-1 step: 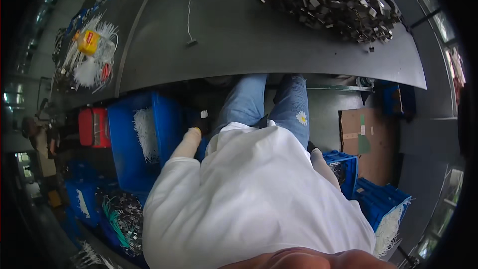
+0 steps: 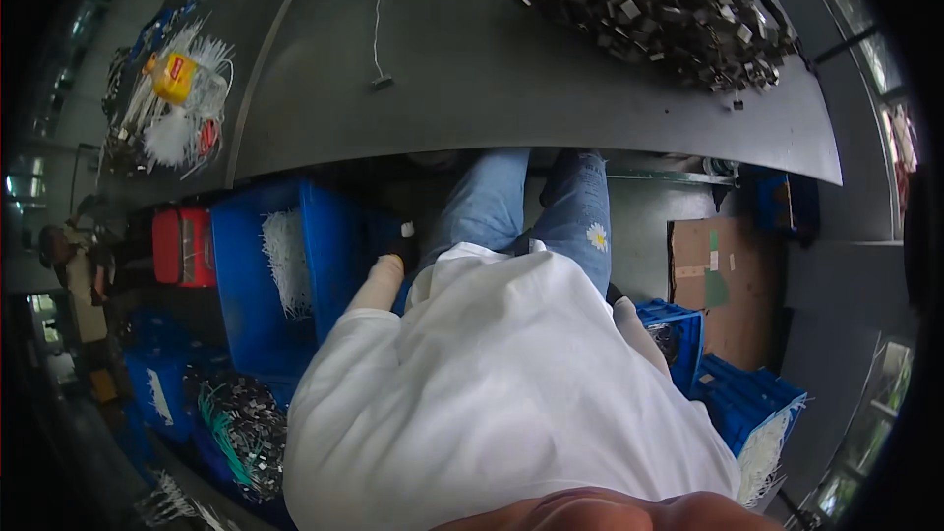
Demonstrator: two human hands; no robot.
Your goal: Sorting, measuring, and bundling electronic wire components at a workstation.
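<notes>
My left arm point(image 2: 377, 285) hangs by my left side in a pale sleeve. Its hand is lost in shadow beside a large blue bin point(image 2: 261, 334), near a small white patch point(image 2: 407, 229) that I cannot make out. On my other side my right forearm point(image 2: 641, 332) points down next to a blue crate point(image 2: 677, 324), its hand hidden from sight. Neither hand is on the grey table point(image 2: 472, 88). A thin white strand with a small dark block point(image 2: 382, 84) at its near end lies there. Far right on the tabletop is a heap of small dark metallic blocks point(image 2: 669, 20).
White strips and a yellow-labelled bottle point(image 2: 174, 79) lie at the table's left end. A red box point(image 2: 182, 248) stands left of the blue bin. More containers hold metal pieces point(image 2: 251, 433) and white strips point(image 2: 762, 457). Flat cardboard point(image 2: 728, 285) lies at right.
The view has shifted very slightly. The table, the piles and both arms keep nearly the same places.
</notes>
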